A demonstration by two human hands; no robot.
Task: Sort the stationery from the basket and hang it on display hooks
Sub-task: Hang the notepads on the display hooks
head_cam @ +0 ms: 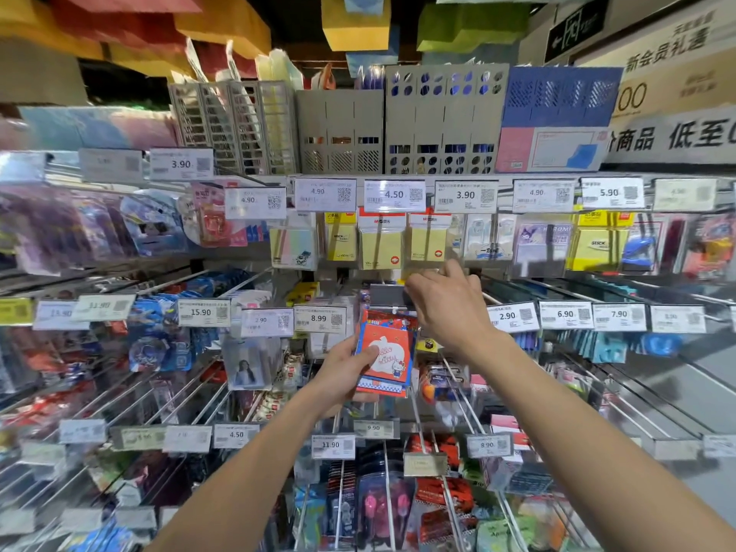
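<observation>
Hanging is in hand: the pack (385, 352) is gripped by the left hand (342, 372), the tag (386, 294) touched by the right hand (450, 304), grip unclear. Its hole must be threaded next.

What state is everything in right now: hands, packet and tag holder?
left hand: grips the red packet, thumb on its front.
right hand: holds the tag holder by its right end.
red packet: upright, top just under the tag holder; hooked or not, cannot tell.
tag holder: blank grey side showing.
</observation>
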